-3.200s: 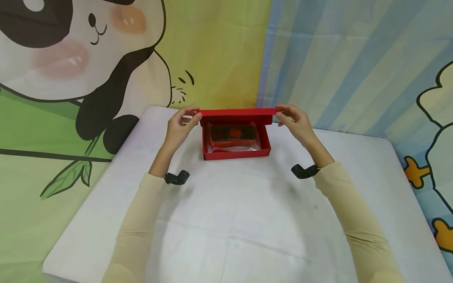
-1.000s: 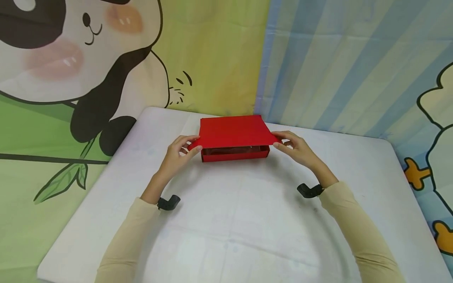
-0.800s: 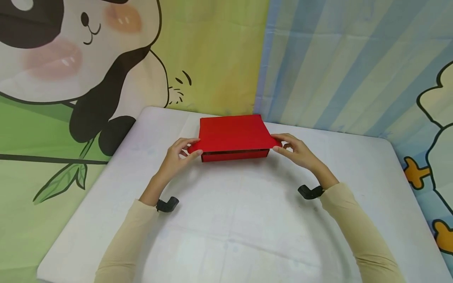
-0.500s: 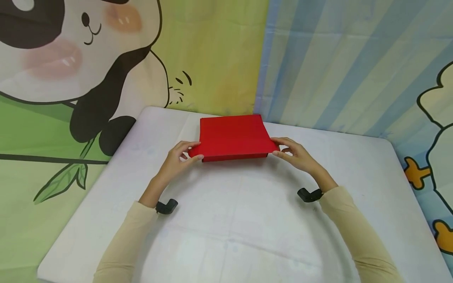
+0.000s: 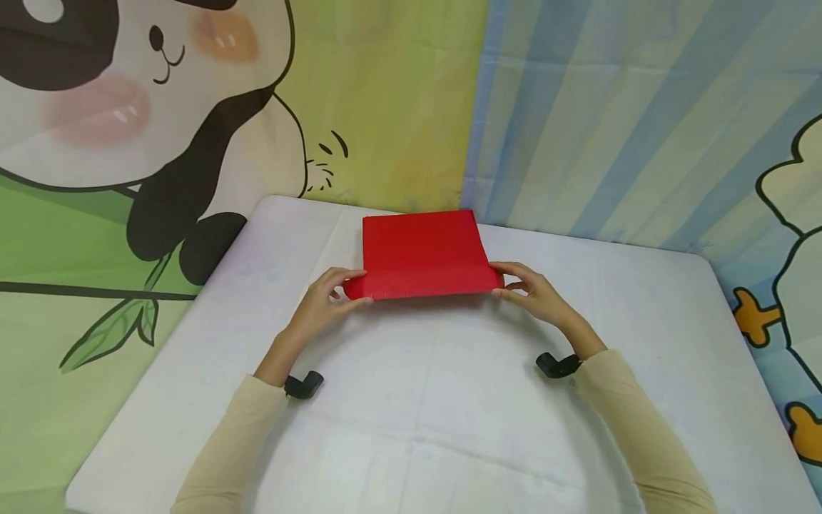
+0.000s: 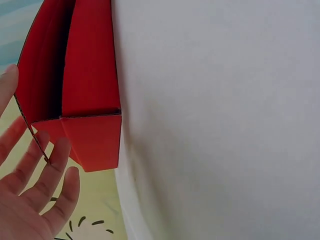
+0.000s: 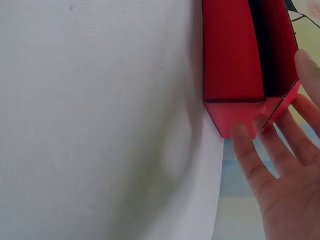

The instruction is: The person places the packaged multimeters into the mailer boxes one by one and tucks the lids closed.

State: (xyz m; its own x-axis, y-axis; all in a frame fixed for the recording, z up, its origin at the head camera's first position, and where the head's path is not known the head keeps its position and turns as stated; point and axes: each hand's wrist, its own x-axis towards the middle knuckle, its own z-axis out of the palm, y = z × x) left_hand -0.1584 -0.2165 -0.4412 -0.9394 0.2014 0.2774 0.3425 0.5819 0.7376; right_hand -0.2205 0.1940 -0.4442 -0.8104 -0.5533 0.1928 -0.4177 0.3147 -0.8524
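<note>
A red cardboard box lies on the white table, its lid folded down towards the front. The left hand pinches the lid's left front corner between thumb and fingers. At the right front corner, the right hand grips the lid in the same way. Both wrist views show a dark gap between the lid's front flap and the box's front wall. Small side flaps stick out at the corners by the fingers. What lies inside the box is hidden.
The white table spreads around the box. Behind it hang a yellow and blue striped backdrop and a panda picture. A black wrist camera mount sits on the left wrist and another mount on the right.
The lid was raised earlier, with a plastic-wrapped black and red item showing inside. Both hands have brought its front edge forward and down, covering the box's front in the head view.
</note>
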